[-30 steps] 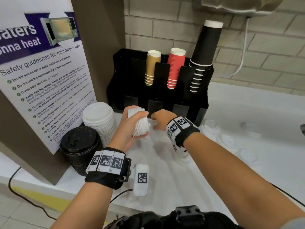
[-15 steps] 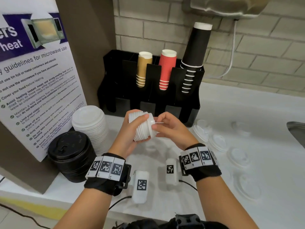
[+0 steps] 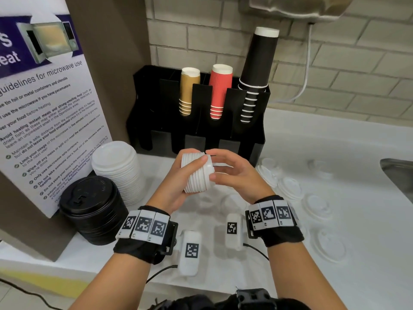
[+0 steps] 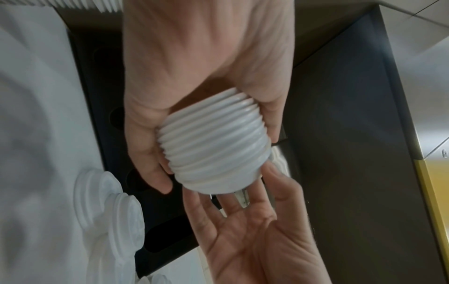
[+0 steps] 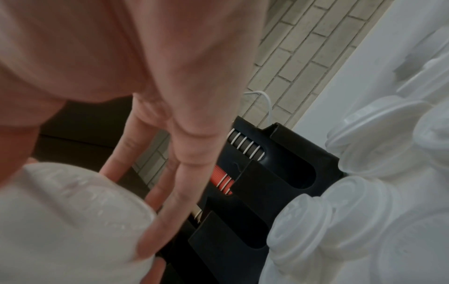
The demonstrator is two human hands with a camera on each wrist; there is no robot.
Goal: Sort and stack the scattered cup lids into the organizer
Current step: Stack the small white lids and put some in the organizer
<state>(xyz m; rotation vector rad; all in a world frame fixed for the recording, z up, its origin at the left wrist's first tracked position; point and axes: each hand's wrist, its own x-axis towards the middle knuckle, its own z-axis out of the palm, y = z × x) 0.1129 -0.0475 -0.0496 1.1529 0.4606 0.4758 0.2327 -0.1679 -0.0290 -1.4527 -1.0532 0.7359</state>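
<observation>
Since 0.5 s ago the right hand has released its pinch: fingers now straight against the white lid stack, which the left hand grips above the desk. Black organizer at the back edge holds tan, red and black cup stacks.

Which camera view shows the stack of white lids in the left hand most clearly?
The left wrist view: the lid stack fills the centre, every rim visible. The head view shows it smaller, partly covered by fingers. The right wrist view shows only its blurred end.

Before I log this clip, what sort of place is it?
Probably a workplace pantry or self-serve drinks counter: a microwave safety poster, a black organizer holding paper cups, and loose cup lids beside a sink.
</observation>
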